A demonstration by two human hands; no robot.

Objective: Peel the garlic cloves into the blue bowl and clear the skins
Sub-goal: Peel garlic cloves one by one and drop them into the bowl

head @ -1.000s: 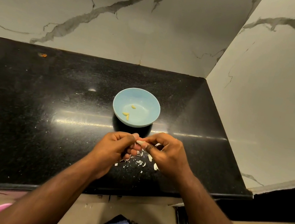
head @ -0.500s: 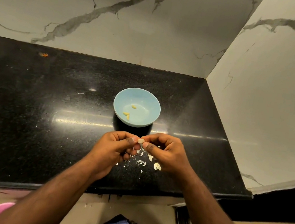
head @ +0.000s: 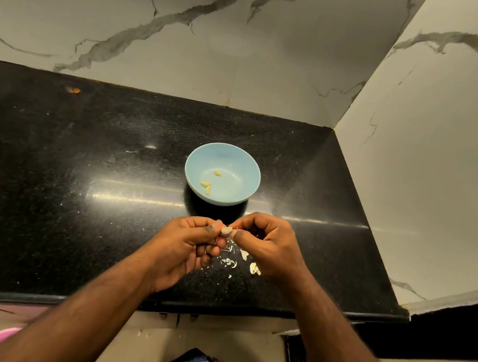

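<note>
Now the clove (head: pixel 226 230) is showing bare, both hands pinching it, left (head: pixel 189 244) and right (head: pixel 268 246); nearly bowl-ready (head: pixel 252 164).

1. A home kitchen: a polished black speckled stone counter (head: pixel 46 184) fits into a corner.
2. White grey-veined marble wall panels (head: pixel 160 31) back it.
3. A light blue round bowl (head: pixel 234 161) holds peeled garlic cloves (head: pixel 207 185).

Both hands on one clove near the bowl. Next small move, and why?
Probably finish stripping the skin. The left hand and right hand pinch a pale garlic clove between fingertips just short of the blue bowl, which holds three peeled cloves. Skins lie on the black counter beneath.
</note>
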